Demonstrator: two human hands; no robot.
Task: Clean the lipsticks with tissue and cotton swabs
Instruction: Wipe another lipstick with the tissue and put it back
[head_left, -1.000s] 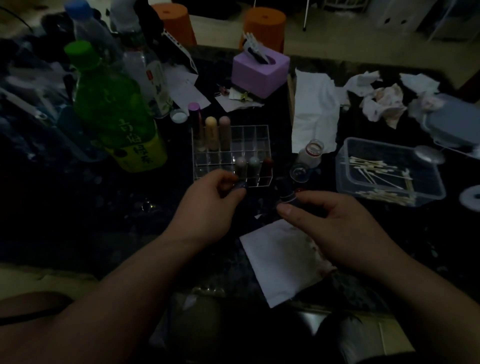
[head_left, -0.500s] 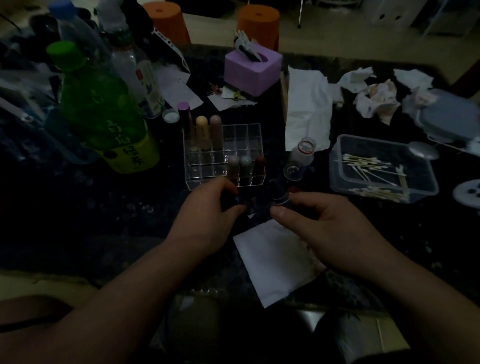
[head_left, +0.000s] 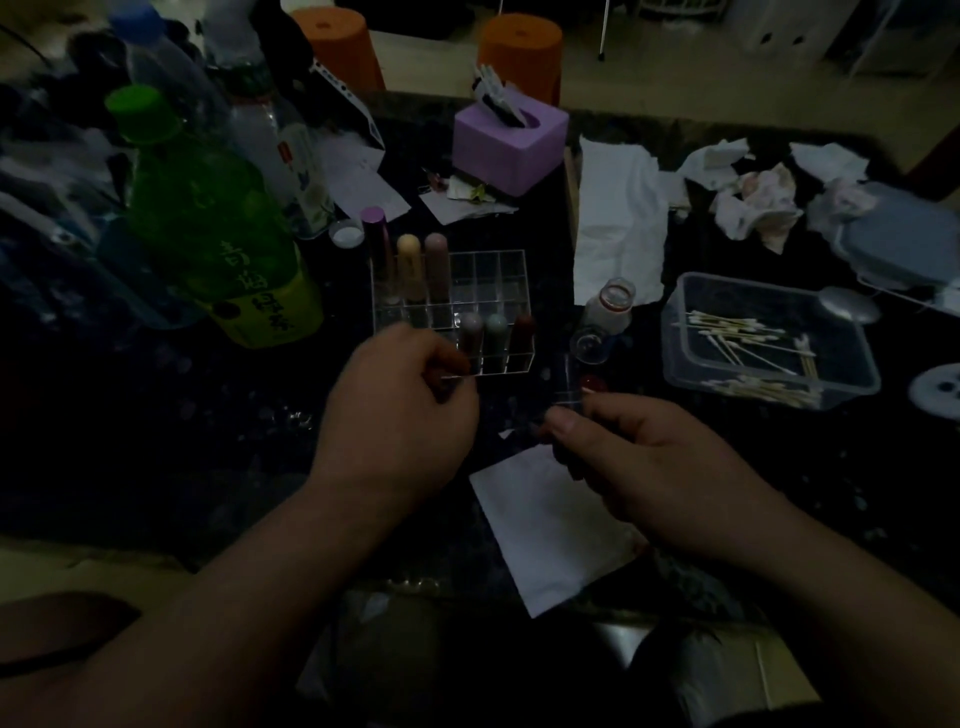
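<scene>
Red-tipped lipstick (head_left: 586, 387) stands nearly upright in the right hand (head_left: 660, 467), pinched low down by thumb and fingers. Its long axis is vertical, tip up, just beyond the tissue (head_left: 545, 530) and beside the rack (head_left: 493, 275). The left hand (head_left: 400, 415) is curled at the rack's front; too dim to tell whether it holds anything. 6 tubes (head_left: 410, 265) stand upright in the rack.
</scene>
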